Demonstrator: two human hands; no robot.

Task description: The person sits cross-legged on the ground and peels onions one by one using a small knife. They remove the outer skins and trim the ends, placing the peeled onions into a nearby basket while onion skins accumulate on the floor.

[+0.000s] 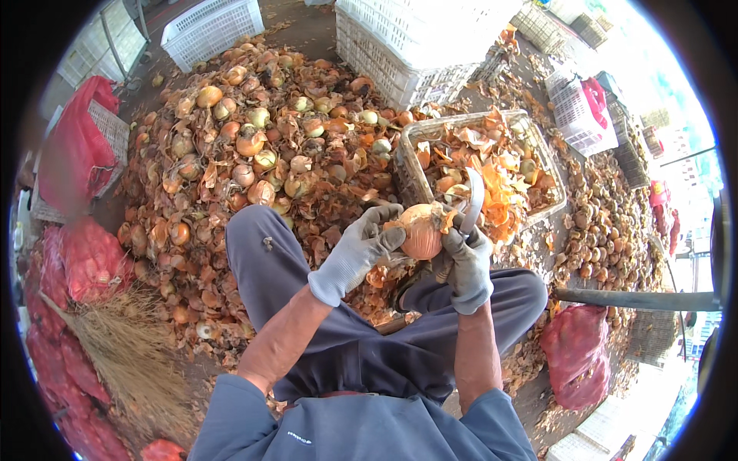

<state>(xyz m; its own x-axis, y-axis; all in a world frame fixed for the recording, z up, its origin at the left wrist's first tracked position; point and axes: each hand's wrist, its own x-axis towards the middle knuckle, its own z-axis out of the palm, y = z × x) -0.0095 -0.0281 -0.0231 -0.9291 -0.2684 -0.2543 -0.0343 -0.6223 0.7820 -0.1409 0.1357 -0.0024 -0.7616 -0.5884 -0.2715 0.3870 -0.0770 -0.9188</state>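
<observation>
My left hand [369, 236], in a grey coated work glove, holds a large yellow onion [421, 231] at its left side. My right hand [468, 253], gloved alike, grips a small knife with a curved blade [475, 199], the blade pointing up and away from me. The fingers of that hand also touch the onion's right side, where loose dry skin [448, 220] hangs. The knife's handle is mostly hidden in the glove. Beyond my hands lies a large heap of onions and papery skins [277, 138]. A plastic crate [410, 164] of onions and peelings stands just past my right hand.
Stacked white crates [398, 63] stand beyond the heap, with another white crate [213, 31] further left. Red mesh sacks [92, 259] and a straw broom [127, 346] lie at left. At right are a filled red sack [576, 357], a pole [640, 299] and more onions [605, 236].
</observation>
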